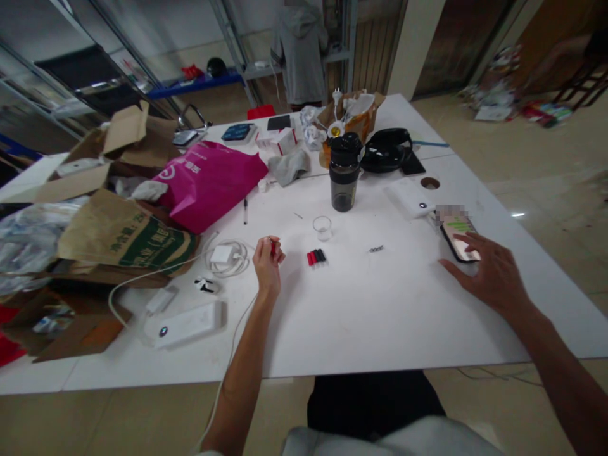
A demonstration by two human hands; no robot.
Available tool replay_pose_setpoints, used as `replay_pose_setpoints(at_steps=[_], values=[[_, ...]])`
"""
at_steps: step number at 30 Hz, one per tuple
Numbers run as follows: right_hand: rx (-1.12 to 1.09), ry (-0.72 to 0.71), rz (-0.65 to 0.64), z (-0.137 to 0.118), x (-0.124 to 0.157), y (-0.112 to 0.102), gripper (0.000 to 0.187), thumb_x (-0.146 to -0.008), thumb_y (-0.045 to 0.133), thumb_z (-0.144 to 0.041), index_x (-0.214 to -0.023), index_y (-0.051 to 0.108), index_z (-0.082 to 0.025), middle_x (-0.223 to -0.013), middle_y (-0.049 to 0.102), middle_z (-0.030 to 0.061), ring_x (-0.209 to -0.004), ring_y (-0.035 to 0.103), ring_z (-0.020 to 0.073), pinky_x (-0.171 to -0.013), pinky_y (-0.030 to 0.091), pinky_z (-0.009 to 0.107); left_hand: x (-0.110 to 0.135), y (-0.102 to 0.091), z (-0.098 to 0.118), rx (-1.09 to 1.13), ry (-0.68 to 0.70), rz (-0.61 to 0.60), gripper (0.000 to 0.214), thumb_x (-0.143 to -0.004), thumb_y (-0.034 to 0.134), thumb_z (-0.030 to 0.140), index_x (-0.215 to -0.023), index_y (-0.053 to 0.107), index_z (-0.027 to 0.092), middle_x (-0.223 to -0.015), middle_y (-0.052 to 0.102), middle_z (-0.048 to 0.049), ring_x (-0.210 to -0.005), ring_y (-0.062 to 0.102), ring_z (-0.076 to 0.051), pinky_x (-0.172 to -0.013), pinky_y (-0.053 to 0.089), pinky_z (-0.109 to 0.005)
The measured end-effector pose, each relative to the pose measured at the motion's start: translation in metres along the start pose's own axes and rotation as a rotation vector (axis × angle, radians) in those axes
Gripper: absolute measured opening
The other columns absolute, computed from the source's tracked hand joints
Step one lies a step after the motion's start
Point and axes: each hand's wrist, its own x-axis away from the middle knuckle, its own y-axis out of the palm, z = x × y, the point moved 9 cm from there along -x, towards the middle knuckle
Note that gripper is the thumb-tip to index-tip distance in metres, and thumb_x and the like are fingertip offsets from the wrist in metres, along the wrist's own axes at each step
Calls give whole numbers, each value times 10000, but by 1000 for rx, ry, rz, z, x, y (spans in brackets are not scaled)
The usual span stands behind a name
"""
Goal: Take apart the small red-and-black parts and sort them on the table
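Observation:
My left hand (268, 258) rests on the white table (361, 316), fingers pinched on a small red thing too small to name. Just right of it lie three small red and black caps or tubes (316, 257) side by side. My right hand (491, 273) lies on the table at the right, fingers spread, fingertips on a lit phone (458, 236). A small clear glass (323, 227) stands beyond the caps, and a small metal piece (376, 249) lies between the caps and the phone.
A dark shaker bottle (344, 172) stands mid-table, black headphones (386, 150) behind it. A pink bag (209, 180), brown paper bag (124, 235) and cardboard boxes crowd the left. A white charger with coiled cable (223, 256) and a white power bank (183, 324) lie near. A person in grey (300, 54) stands beyond.

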Motion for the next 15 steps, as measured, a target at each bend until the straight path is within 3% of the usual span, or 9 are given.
replay_pose_setpoints(at_steps=[3, 8, 15], values=[[41, 32, 29, 9, 14, -9, 813, -1065, 725, -720, -1684, 626, -202, -1602, 757, 233, -1335, 788, 415, -1247, 554, 602, 2, 1, 3, -14, 28, 4, 591, -925, 976, 725, -961, 716, 195, -722, 447, 73, -583, 348, -75, -553, 330, -169], [78, 100, 67, 22, 41, -17, 895, -1043, 684, -819, -1672, 647, -183, -1535, 800, 221, -1349, 786, 421, -1252, 533, 570, 5, 4, 13, -33, 126, 3, 612, -947, 963, 742, -967, 679, 200, -719, 421, 81, -597, 346, -82, -552, 320, -177], [64, 103, 131, 19, 45, -23, 818, -1048, 725, -762, -1632, 688, -191, -1493, 823, 211, -1339, 801, 416, -1222, 542, 539, 14, 10, 19, -58, 171, -21, 592, -965, 961, 712, -981, 646, 212, -667, 390, 109, -549, 304, -75, -530, 281, -191]])
